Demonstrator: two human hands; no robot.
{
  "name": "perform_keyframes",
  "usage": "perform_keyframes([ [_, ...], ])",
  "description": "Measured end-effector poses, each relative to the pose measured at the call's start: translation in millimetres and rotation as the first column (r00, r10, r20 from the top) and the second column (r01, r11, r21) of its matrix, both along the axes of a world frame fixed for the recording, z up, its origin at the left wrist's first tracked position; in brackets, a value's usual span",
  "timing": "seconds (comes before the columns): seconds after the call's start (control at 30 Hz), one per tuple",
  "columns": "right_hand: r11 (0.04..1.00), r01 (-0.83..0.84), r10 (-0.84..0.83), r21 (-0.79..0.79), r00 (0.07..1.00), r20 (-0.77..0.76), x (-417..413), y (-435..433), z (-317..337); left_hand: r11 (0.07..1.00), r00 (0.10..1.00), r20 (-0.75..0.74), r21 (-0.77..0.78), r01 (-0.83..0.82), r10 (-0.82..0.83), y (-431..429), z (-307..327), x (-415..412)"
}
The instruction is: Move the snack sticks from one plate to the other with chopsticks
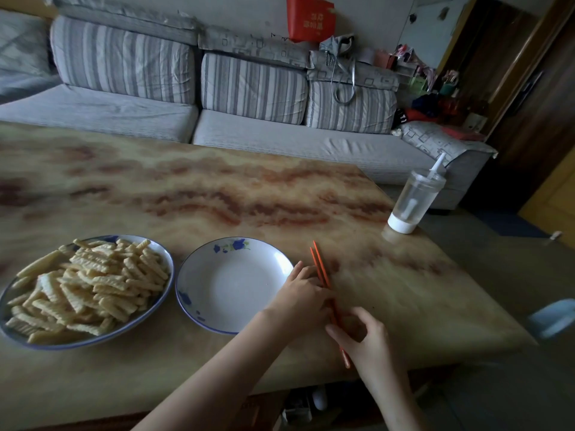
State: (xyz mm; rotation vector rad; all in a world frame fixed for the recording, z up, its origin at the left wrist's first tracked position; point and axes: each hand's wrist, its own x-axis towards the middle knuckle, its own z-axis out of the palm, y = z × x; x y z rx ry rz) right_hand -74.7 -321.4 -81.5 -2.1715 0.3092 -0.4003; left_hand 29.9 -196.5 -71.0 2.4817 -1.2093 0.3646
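Note:
A pair of orange chopsticks [320,265] lies on the marbled table to the right of the plates, tips pointing away from me. My left hand [300,295] is on their middle, fingers pinching them beside the empty plate's right rim. My right hand [364,340] grips their rear end near the table's front edge. The empty white plate [230,284] with blue flowers sits at centre. To its left, a second blue-rimmed plate [6,293] is heaped with pale crinkled snack sticks [90,287].
A clear lidded cup with a straw [413,200] stands near the table's right edge. A pale blue object [553,318] lies past the right corner. A grey striped sofa [249,129] runs behind the table [217,188].

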Motion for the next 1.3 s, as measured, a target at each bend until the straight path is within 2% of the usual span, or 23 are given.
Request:
perform_keyframes([
  [0.07,1.0,0.009,-0.009,0.003,1.0,0.005,1,-1,-1,0.999,1.0,-0.005,-0.037,0.002,-0.002,0,-1,3],
  [0.2,0.999,0.005,-0.006,0.052,1.0,0.015,2,-7,-1,0.998,0.987,-0.15,0.022,0.058,-0.054,-1,3,4],
  [0.33,0.994,-0.052,0.058,0.097,0.997,-0.058,-5,-15,5,0.992,0.99,-0.141,0.127,0.023,-0.005,-1,6,4],
  [0.43,0.991,-0.116,0.124,0.064,0.982,-0.14,-15,-20,8,0.987,0.997,-0.039,0.143,0.068,-0.063,3,8,-1],
  [0.5,0.986,-0.16,0.165,0.045,0.971,-0.172,-21,-23,10,0.975,0.997,-0.06,0.213,0.061,-0.049,5,5,-4],
  [0.53,0.983,-0.18,0.185,0.046,0.967,-0.173,-23,-23,12,0.976,0.995,-0.085,0.209,0.066,-0.049,5,4,-4],
  [0.63,0.981,-0.193,0.194,0.025,0.972,-0.129,-21,-24,13,0.987,0.996,-0.001,0.134,0.085,-0.086,4,-1,-2],
  [0.73,0.982,-0.185,0.183,-0.017,0.978,-0.099,-10,-24,8,0.979,0.995,-0.101,0.2,0.039,-0.019,6,1,-1],
  [0.97,0.988,-0.157,0.156,-0.008,0.987,-0.042,2,-24,-4,0.97,0.995,-0.091,0.241,-0.017,0.04,2,3,6],
  [1.23,0.99,-0.13,0.13,0.048,0.991,-0.002,3,-25,-4,0.986,0.987,-0.158,0.169,-0.009,0.036,5,6,9],
  [1.3,0.992,-0.109,0.11,0.063,0.994,-0.007,2,-25,-4,0.995,0.979,-0.202,0.104,-0.003,0.024,6,11,6],
])
